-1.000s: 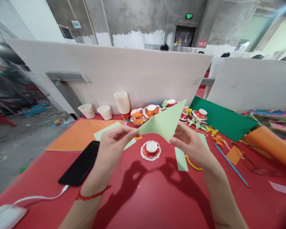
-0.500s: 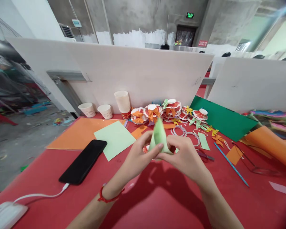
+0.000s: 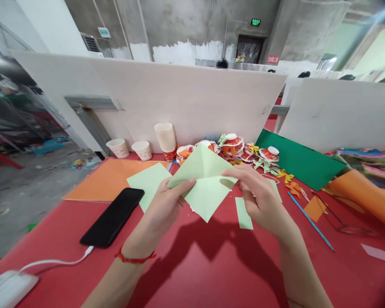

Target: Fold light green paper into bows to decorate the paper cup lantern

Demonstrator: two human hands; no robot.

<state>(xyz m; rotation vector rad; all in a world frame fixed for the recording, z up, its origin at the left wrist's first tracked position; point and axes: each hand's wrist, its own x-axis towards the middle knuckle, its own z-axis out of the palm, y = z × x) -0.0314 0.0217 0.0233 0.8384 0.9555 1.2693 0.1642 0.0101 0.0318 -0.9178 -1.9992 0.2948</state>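
A creased square of light green paper is held up above the red table, one corner pointing down toward me. My left hand pinches its left corner, thumb on top. At the right corner my right hand grips the paper between thumb and fingers. Crossing fold lines meet near its middle. Below my right hand lies a small green paper strip. Another light green sheet rests on the table to the left, partly behind my left hand.
A black phone on a white cable lies left, beside orange paper. Paper cups and red-and-white paper ornaments line the white partition. Right are a blue stick, a green board and rolled orange paper.
The green paper, folded up to a point before, is now spread out into a creased square. My hands have moved apart, and the strip below my right hand has come into view.
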